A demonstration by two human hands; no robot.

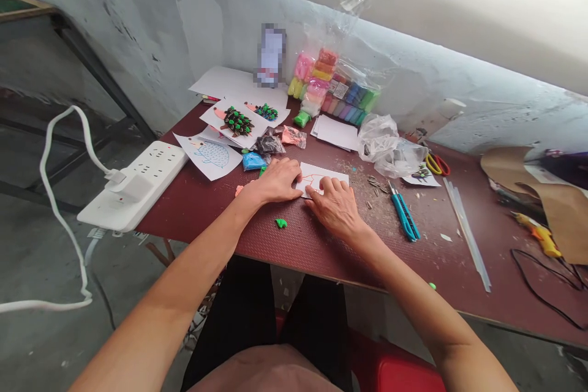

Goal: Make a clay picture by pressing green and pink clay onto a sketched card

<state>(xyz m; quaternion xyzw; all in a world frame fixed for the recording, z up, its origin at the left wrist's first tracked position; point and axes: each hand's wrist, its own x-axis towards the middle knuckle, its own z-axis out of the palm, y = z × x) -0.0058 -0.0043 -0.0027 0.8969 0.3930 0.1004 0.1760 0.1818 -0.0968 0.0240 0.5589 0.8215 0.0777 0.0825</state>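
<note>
A small white paper [325, 170] with orange lines drawn on it lies on the dark red table. My left hand [281, 180] rests at the paper's left edge, its fingers curled and pressed near the corner. On the lower right part of the paper lies my right hand [334, 203], fingers bent, covering some of the drawing. Whether either hand pinches anything small cannot be seen. A green clay lump [281, 223] sits on the table just below my left hand. Orange-pink clay [239, 190] shows beside my left wrist, and a blue clay packet [254, 162] is behind it.
Hedgehog pictures [236, 121] and a power strip [138, 187] are at the left. Bagged coloured clay [340, 95] stands along the wall. To the right are a teal cutter [404, 211], seeds [377, 184], scissors [438, 164], glue sticks [467, 236] and a yellow glue gun [539, 236].
</note>
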